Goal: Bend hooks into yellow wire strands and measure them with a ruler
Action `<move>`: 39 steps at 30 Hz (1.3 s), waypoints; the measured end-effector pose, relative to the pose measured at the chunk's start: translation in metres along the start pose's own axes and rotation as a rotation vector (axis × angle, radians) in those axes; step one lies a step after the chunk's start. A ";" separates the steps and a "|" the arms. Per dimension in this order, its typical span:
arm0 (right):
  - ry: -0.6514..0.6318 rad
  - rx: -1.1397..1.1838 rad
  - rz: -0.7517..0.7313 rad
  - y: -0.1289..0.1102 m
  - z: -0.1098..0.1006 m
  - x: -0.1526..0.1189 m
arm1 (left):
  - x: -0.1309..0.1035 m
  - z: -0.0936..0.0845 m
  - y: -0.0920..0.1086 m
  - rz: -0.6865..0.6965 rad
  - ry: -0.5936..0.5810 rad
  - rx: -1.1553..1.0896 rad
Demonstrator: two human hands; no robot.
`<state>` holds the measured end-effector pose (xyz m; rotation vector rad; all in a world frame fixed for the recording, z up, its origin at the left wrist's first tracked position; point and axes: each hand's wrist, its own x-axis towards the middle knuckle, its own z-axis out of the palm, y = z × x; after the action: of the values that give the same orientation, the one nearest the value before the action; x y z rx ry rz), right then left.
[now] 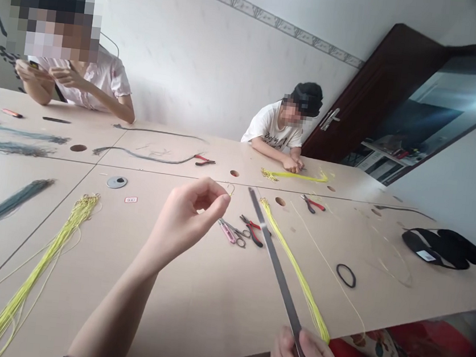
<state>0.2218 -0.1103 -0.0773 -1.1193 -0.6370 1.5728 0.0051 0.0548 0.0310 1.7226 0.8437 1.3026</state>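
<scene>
My left hand (pixel 197 211) is raised over the table, thumb and forefinger pinched on a small, thin golden hook (pixel 231 188) whose curved end shows above the fingertips. At the lower right my right hand (pixel 312 356) wraps round the lower end of a long flat metal strip (pixel 280 278), like a steel ruler. The strip slants up and to the left, its far tip near the hook but apart from it. Behind it lies a bundle of yellow cords (pixel 297 265). Pink-handled scissors (pixel 231 234) and red-and-black pliers (pixel 253 232) lie beyond my left hand.
Another yellow cord bundle (pixel 55 255) and a grey-green bundle (pixel 2 212) lie at left. A black band (pixel 346 275) and a black eye mask (pixel 445 248) are at right. Two people sit across the table (pixel 189 305), one with yellow cords.
</scene>
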 end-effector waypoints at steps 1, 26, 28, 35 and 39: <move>-0.090 0.043 -0.077 -0.004 0.008 0.007 | 0.000 0.001 0.000 -0.008 -0.003 0.006; -0.304 -0.027 -1.124 -0.082 0.124 0.119 | -0.002 0.005 -0.006 -0.141 0.038 -0.116; -0.300 -0.074 -1.109 -0.086 0.121 0.119 | 0.000 0.007 -0.007 -0.141 0.052 -0.109; -0.327 -0.168 -1.046 -0.100 0.101 0.127 | 0.005 0.015 -0.012 -0.148 0.116 -0.087; -0.325 -0.193 -1.182 -0.108 0.090 0.123 | 0.002 0.018 -0.011 -0.143 0.136 -0.127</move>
<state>0.1887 0.0517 0.0104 -0.4019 -1.3662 0.6456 0.0222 0.0578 0.0192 1.4613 0.9232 1.3577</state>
